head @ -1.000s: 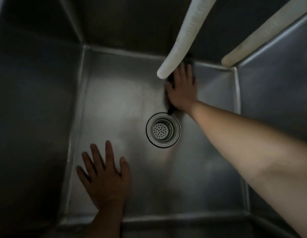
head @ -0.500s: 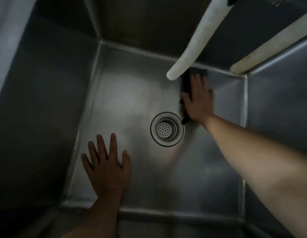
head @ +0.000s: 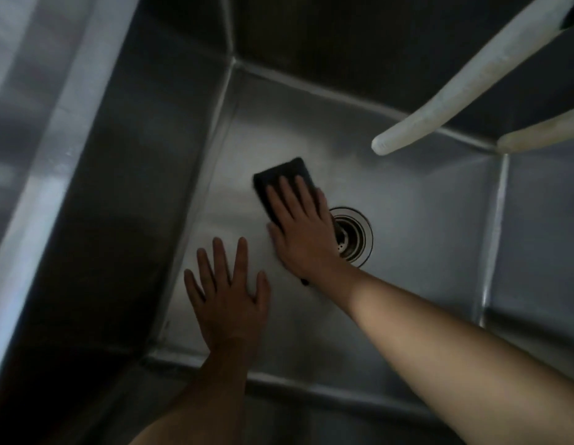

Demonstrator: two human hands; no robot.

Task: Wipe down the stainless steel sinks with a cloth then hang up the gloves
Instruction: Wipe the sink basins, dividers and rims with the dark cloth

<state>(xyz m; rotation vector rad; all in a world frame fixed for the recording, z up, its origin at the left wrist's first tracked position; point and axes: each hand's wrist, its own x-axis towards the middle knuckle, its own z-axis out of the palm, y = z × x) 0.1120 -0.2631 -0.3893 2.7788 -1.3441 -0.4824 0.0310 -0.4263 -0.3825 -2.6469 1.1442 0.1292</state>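
I look down into a deep stainless steel sink (head: 423,226). My right hand (head: 303,232) lies flat with straight fingers on a dark folded cloth (head: 280,178), pressing it onto the sink floor just left of the round drain strainer (head: 354,236). The hand covers most of the cloth and the drain's left edge. My left hand (head: 229,293) rests flat on the sink floor nearer to me, fingers spread, holding nothing. No gloves are in view.
Two white hose ends hang over the sink at the upper right, the nearer hose (head: 446,97) reaching furthest in and a second hose (head: 542,133) at the right edge. The sink's left rim (head: 54,149) runs up the left side.
My right hand has slid the cloth from the far right corner leftward across the floor to the left of the drain. The left hand stays planted; the view shifted left.
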